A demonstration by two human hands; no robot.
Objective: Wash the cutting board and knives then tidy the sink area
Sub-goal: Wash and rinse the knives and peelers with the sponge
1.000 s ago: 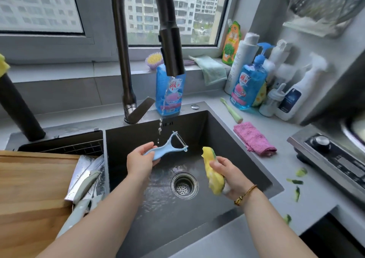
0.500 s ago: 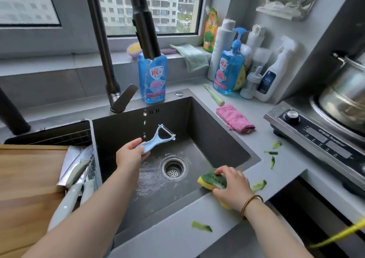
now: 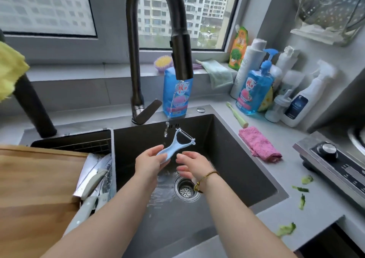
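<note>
My left hand [image 3: 149,162] grips the handle of a light blue peeler [image 3: 178,143] over the dark sink [image 3: 227,159], its blade up and to the right, just beside a thin stream dripping from the black tap [image 3: 180,56]. My right hand [image 3: 194,164] is empty, fingers spread, just right of the peeler handle above the drain [image 3: 186,190]. The wooden cutting board [image 3: 33,194] lies left of the sink. Several knives [image 3: 92,184] with pale handles lie along its right edge in the drying rack. The sponge is out of sight.
A pink cloth [image 3: 258,144] and a green brush [image 3: 237,116] lie right of the sink. Soap and spray bottles [image 3: 254,88] crowd the back right corner. A stove [image 3: 333,165] stands at the right. Green peel scraps [image 3: 286,229] dot the counter.
My right hand put the yellow-green sponge down at the sink's front edge, then came back empty beside the peeler. The peeler stayed under the tap in my left hand.
</note>
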